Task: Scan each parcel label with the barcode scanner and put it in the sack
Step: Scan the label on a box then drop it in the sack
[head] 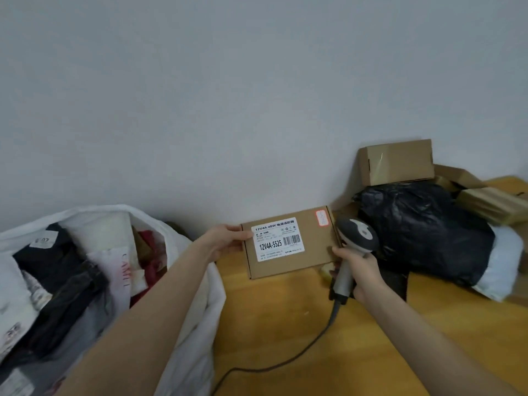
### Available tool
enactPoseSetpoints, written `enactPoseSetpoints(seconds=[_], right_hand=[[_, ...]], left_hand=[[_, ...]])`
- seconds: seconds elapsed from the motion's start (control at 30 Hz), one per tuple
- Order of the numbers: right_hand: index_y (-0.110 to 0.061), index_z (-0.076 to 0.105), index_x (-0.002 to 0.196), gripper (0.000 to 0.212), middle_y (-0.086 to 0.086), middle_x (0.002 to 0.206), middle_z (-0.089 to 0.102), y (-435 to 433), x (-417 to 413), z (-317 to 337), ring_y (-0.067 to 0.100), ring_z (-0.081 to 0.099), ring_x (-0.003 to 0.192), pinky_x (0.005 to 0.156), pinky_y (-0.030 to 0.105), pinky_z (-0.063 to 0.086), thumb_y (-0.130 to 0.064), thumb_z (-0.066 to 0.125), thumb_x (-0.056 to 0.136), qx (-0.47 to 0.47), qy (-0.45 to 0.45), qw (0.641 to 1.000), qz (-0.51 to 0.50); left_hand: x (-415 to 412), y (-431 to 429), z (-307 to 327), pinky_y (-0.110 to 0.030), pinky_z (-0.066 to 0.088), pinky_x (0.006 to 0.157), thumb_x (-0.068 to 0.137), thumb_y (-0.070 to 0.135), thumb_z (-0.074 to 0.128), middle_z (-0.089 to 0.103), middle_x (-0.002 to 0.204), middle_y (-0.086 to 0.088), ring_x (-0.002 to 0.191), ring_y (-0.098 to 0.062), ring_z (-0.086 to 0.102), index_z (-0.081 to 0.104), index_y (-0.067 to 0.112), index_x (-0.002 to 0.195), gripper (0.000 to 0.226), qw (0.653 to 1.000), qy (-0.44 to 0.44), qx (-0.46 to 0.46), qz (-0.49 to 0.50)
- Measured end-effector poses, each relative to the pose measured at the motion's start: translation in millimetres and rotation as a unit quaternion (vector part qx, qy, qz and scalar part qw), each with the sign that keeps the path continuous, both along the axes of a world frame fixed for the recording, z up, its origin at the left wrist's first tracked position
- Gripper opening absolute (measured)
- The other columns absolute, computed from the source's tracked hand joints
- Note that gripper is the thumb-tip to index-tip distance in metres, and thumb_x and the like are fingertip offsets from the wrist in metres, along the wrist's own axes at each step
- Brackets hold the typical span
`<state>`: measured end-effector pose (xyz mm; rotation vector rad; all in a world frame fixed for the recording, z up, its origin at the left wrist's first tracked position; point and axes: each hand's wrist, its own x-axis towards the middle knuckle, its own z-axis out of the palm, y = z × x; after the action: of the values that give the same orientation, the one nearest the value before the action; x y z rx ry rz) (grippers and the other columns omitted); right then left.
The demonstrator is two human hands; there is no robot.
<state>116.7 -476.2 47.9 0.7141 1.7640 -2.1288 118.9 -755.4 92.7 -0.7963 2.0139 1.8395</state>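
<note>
Sack: a white plastic sack sits at far left with its mouth open, holding black and white soft parcels and something red.
Left hand: the left hand reaches over the sack's right rim. Its fingers grip the left edge of the parcel, thumb on the top face beside the label.
Parcel: a flat brown cardboard box is held between sack and scanner, over the back of the wooden worktop, close to the wall (I cannot tell whether its lower edge touches the wood).
Label: a white label faces up, printed "12V4A-5525", with a barcode at its right.
Red glow: a red patch of light lies on the box's top right corner, above the barcode.
Scanner: a grey barcode scanner has its head just beside the box's right edge.
Right hand: the right hand has its fingers wrapped round the scanner's handle.
Cable: a dark cable trails from the handle across the worktop.
Pile: a black poly bag lies at right with a small cardboard carton behind it against the wall.
</note>
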Motion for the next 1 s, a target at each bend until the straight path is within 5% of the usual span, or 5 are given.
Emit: enactPoseSetpoints(seconds=[0.13,0.23,0.3,1.0], right_hand=[[-0.009,0.060,0.120,0.044,0.012,0.108,0.066,-3.8,44.7,18.6,0.030,0.063,0.102,0.093,0.050,0.052,-0.020,0.077,0.081,0.055,0.051,0.997,-0.010],[-0.004,0.065,0.096,0.016,0.011,0.078,0.069,-12.0,89.0,40.8,0.018,0.060,0.060,0.057,0.029,0.052,-0.013,0.073,0.085,0.034,0.084,0.994,0.060],[-0.002,0.064,0.080,0.011,0.010,0.061,0.064,-20.2,113.6,53.2,0.015,0.052,0.045,0.047,0.025,0.044,-0.008,0.070,0.086,0.044,0.095,0.989,0.100],[-0.002,0.060,0.067,0.019,0.009,0.050,0.056,18.4,184.2,70.9,0.015,0.045,0.039,0.047,0.027,0.040,-0.007,0.066,0.084,0.059,0.109,0.975,0.182]], left_hand=[[10.5,-5.2,2.0,-0.038,0.053,0.093,0.081,0.006,0.074,0.072,0.104,-0.012,0.098,-0.025,0.068,0.068,0.004,0.101,0.021,0.997,0.068,-0.043,0.023],[20.9,-1.7,7.6,-0.035,0.054,0.089,0.084,0.002,0.069,0.069,0.106,-0.017,0.097,-0.028,0.067,0.065,0.000,0.107,0.024,0.993,0.106,-0.044,0.038],[27.1,-0.4,8.7,-0.037,0.053,0.091,0.085,0.002,0.069,0.069,0.106,-0.017,0.100,-0.029,0.066,0.065,0.000,0.108,0.024,0.991,0.118,-0.039,0.043],[88.6,38.1,22.6,-0.028,0.054,0.077,0.087,0.003,0.066,0.070,0.094,-0.008,0.083,-0.019,0.068,0.062,-0.006,0.115,0.029,0.977,0.173,-0.049,0.117]])
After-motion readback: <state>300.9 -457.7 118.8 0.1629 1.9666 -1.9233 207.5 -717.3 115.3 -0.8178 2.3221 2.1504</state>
